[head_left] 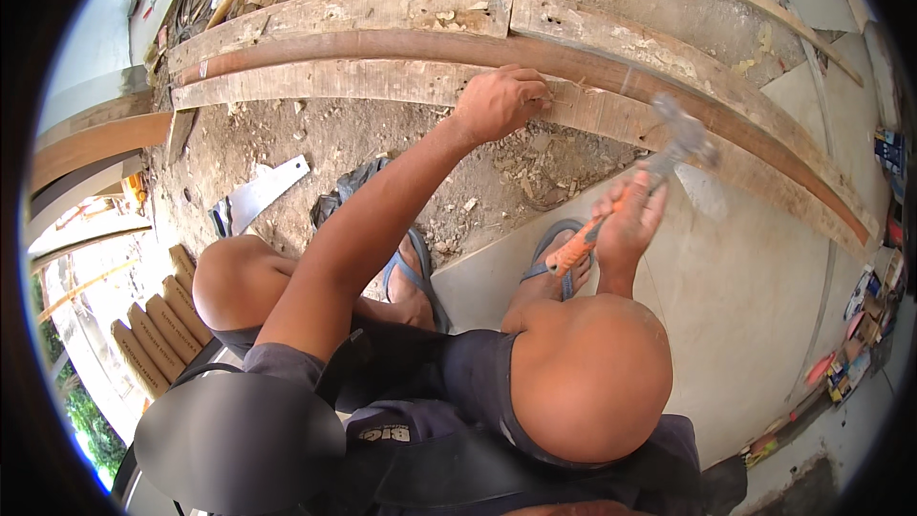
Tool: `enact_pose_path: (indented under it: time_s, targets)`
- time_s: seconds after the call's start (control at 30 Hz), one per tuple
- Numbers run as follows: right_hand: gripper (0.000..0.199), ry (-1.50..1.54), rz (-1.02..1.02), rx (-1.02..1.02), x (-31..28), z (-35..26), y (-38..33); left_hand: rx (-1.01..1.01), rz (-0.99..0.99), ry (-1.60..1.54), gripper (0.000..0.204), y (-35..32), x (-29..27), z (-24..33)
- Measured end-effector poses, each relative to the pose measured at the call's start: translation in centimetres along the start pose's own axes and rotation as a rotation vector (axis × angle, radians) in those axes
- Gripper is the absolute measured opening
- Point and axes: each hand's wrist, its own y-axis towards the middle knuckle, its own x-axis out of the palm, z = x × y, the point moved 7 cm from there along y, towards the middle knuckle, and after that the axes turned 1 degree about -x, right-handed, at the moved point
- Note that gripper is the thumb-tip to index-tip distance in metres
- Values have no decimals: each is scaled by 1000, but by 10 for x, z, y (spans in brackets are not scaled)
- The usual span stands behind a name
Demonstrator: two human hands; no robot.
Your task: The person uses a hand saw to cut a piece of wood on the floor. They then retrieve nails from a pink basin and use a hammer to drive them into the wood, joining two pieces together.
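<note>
My right hand (630, 215) grips a hammer (583, 244) by its orange handle. The hammer's metal head, blurred by motion, hangs over the long wooden frame at the right of centre. My left hand (501, 103) rests on the pale near board (325, 82) of that frame, its fingers curled together at the board's top. Whatever they pinch, if anything, is too small to make out. Behind this board runs a reddish-brown beam (401, 45). Along the far side lie pale boards (382, 11) that meet end to end near the middle.
A handsaw (270, 193) and a black plastic bag (353, 182) lie on the dirt at my left. Wood chips litter the ground beyond the frame. Brown boxes (158, 334) stand at the lower left. Pale floor tiles (735, 325) spread at the right, with assorted packages (850, 363) along the edge.
</note>
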Motion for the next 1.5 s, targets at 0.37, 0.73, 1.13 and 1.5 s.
enact_pose_path:
  time_s: [0.37, 0.73, 1.13, 1.5]
  targets:
    - [17, -128, -142, 255, 11, 49, -2, 3, -13, 21, 18, 11, -6, 4]
    - [21, 84, 227, -314, -13, -47, 8, 78, -42, 17, 19, 8, -2, -6]
    - [20, -53, -121, 270, -6, 15, 9, 38, -259, 185, 52, 15, -19, 0]
    - [20, -22, -67, 77, 19, 24, -4, -44, -444, 650, 76, -40, -75, -111]
